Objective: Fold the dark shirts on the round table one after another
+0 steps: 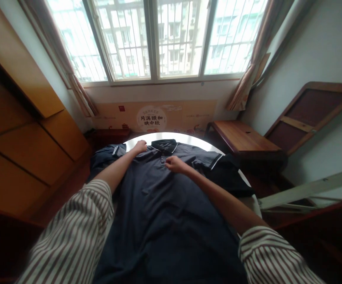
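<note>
A dark polo shirt [159, 205] is lying flat on a round white table [194, 142], the left hand [140, 146] pressing closed at its eleven o'clock shoulder, the right hand [173, 163] pinching its twelve o'clock placket.

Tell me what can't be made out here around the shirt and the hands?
- Head view: most of the table is hidden under the shirt.
- The shirt's hem is cut off by the bottom edge.
- Whether the right hand pinches the placket or just rests on it: too small to tell.
- The left hand lies at the shoulder; its fingertips are unclear.
</note>
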Motion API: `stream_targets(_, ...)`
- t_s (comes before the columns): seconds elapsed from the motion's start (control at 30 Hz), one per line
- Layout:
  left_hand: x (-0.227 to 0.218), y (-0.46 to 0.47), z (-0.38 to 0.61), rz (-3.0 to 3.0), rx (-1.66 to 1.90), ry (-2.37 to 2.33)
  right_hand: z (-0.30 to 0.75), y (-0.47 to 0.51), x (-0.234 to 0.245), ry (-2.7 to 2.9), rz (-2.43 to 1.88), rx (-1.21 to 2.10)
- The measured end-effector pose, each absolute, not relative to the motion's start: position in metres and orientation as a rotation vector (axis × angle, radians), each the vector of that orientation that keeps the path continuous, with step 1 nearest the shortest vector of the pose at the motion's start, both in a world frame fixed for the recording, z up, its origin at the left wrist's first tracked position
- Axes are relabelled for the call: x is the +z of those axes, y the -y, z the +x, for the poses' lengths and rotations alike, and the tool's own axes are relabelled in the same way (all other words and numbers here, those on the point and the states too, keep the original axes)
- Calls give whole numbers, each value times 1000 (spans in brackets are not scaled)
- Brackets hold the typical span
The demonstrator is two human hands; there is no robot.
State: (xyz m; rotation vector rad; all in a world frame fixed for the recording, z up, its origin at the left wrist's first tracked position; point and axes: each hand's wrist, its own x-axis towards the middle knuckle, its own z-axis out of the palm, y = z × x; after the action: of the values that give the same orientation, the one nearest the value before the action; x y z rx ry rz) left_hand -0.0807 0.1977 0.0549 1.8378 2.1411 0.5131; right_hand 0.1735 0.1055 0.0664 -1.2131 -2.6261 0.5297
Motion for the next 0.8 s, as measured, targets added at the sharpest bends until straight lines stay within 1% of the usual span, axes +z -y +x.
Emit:
stream_targets(0.17,21,-222,-68,1793,596,-2086,204,-204,62,2450,-1557,441)
stream_targets(0.37,8,-241,-72,1808,695,-2017,207,-267,55,2353,-1766,403)
stream_targets(0.6,2,-246,-85,1915,965,-1958,184,-290,34,2399,-1863,450)
stream_targets(0.8,-12,-244,-87,1981,1030,-1948,180,-272,32,2319,-1864,247)
